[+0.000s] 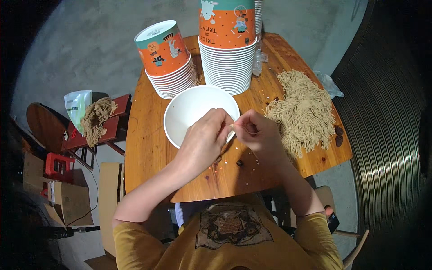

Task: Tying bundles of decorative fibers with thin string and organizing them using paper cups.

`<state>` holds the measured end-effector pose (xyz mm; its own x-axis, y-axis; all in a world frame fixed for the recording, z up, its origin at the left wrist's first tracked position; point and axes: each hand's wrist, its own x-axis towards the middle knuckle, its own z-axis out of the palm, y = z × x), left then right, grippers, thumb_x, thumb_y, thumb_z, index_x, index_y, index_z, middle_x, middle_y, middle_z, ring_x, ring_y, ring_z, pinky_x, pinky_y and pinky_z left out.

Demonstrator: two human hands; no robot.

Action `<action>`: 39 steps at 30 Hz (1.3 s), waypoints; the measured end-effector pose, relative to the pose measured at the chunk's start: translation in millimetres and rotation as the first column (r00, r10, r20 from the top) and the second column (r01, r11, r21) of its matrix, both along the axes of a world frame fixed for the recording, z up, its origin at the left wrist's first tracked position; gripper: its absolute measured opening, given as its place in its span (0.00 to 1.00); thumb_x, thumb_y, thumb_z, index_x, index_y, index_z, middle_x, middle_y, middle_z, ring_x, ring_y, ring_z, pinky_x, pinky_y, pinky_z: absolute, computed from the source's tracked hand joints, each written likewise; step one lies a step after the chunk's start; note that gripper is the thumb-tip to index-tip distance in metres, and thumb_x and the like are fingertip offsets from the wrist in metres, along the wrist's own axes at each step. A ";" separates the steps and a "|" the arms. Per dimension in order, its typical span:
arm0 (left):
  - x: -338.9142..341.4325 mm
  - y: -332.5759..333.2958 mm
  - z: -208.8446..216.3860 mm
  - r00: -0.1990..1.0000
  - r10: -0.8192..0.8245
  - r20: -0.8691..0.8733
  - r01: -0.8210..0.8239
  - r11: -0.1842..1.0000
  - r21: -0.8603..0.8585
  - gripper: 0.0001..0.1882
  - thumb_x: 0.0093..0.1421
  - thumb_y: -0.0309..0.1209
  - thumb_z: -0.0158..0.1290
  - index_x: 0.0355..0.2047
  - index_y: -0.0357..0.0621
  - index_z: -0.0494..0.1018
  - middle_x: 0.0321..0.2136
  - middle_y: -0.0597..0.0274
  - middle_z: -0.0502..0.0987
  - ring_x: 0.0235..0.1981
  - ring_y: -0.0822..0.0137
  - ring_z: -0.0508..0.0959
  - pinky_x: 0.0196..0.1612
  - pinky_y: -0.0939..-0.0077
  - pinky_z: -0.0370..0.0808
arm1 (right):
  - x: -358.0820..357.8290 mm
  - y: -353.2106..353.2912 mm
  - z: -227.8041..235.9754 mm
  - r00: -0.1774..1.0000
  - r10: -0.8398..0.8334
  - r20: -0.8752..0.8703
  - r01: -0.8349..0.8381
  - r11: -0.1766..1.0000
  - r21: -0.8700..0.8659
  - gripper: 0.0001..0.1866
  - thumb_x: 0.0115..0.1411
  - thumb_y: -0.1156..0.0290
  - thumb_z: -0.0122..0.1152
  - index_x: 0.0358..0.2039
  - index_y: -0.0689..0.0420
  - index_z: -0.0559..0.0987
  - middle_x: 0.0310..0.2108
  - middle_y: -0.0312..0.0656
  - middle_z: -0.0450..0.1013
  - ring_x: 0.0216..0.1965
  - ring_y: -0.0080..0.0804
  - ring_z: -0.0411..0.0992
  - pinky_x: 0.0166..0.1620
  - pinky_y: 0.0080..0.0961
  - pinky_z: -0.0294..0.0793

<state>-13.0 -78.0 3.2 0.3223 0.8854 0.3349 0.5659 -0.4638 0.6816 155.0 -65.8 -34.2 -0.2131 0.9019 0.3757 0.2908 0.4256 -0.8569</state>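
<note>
My left hand (202, 137) and my right hand (260, 135) meet fingertip to fingertip over the right rim of a white paper bucket (179, 116). Both are closed in a pinch on a thin beige string (253, 132), of which only a short stretch shows by the right fingers. The bucket stands mouth up, tilted toward me, and its visible inside is plain white. Just right of my right hand lies a heap of loose beige strings (306, 112), spread across the wooden table (153, 157).
Behind the bucket rise a short stack of upside-down orange and green printed buckets (164, 56) and a taller stack (227, 63). Small pale bits and dark lumps (240, 163) dot the table. To the left, a red bench (114, 119) carries a brown bundle of strings (96, 118) and a plastic bag (77, 105).
</note>
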 end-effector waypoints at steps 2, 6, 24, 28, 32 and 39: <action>0.5 0.4 0.1 1.000 0.002 0.012 -0.002 1.000 -0.018 0.05 0.57 0.24 0.51 0.30 0.36 0.66 0.27 0.49 0.71 0.29 0.48 0.73 0.32 0.60 0.70 | 0.6 0.5 -1.1 1.000 -0.003 0.007 0.003 1.000 0.025 0.08 0.54 0.73 0.61 0.28 0.60 0.71 0.18 0.36 0.64 0.19 0.21 0.61 0.24 0.21 0.63; -2.0 3.6 -4.3 0.996 0.025 0.083 -0.017 0.995 -0.101 0.05 0.57 0.24 0.50 0.30 0.36 0.66 0.25 0.48 0.72 0.27 0.49 0.74 0.32 0.62 0.70 | -0.1 -1.2 -0.6 1.000 0.003 0.001 -0.003 1.000 0.030 0.07 0.54 0.73 0.60 0.28 0.60 0.71 0.18 0.36 0.65 0.19 0.20 0.62 0.24 0.21 0.63; -5.1 17.3 -13.2 0.914 -0.039 0.404 0.189 0.922 -0.339 0.05 0.55 0.20 0.50 0.33 0.40 0.67 0.26 0.69 0.69 0.27 0.79 0.67 0.31 0.84 0.67 | -3.2 -9.0 -6.1 0.994 -0.055 -0.098 0.055 0.998 0.004 0.05 0.53 0.76 0.59 0.27 0.59 0.71 0.19 0.34 0.64 0.20 0.18 0.61 0.25 0.19 0.63; -4.7 20.0 -10.2 0.852 -0.078 0.517 0.304 0.878 -0.370 0.13 0.53 0.16 0.50 0.39 0.41 0.65 0.29 0.70 0.68 0.31 0.81 0.66 0.35 0.88 0.65 | -2.8 -8.4 -5.4 0.987 -0.058 -0.153 0.058 0.998 -0.001 0.05 0.55 0.77 0.58 0.27 0.60 0.71 0.19 0.33 0.64 0.20 0.17 0.62 0.25 0.19 0.63; -5.8 22.6 -8.7 0.847 -0.060 0.529 0.315 0.857 -0.408 0.15 0.53 0.16 0.50 0.40 0.41 0.64 0.29 0.69 0.68 0.31 0.80 0.67 0.35 0.88 0.66 | -4.1 -8.4 -9.2 0.984 -0.058 -0.168 0.061 0.998 0.010 0.04 0.55 0.77 0.57 0.27 0.60 0.70 0.18 0.33 0.64 0.20 0.17 0.62 0.24 0.19 0.62; -0.5 25.6 -5.7 0.790 0.035 0.612 0.348 0.796 -0.496 0.17 0.51 0.15 0.51 0.42 0.41 0.64 0.30 0.68 0.70 0.34 0.79 0.70 0.40 0.87 0.67 | -4.4 -11.4 -11.0 0.982 -0.101 -0.158 0.105 0.994 0.019 0.04 0.55 0.78 0.57 0.26 0.59 0.70 0.18 0.33 0.63 0.19 0.18 0.62 0.23 0.20 0.62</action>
<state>-13.5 -52.4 -2.5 0.3941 0.9184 -0.0351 -0.0586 0.0632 0.9963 150.7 -77.2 -45.2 -0.0563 0.9051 0.4215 0.1974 0.4239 -0.8839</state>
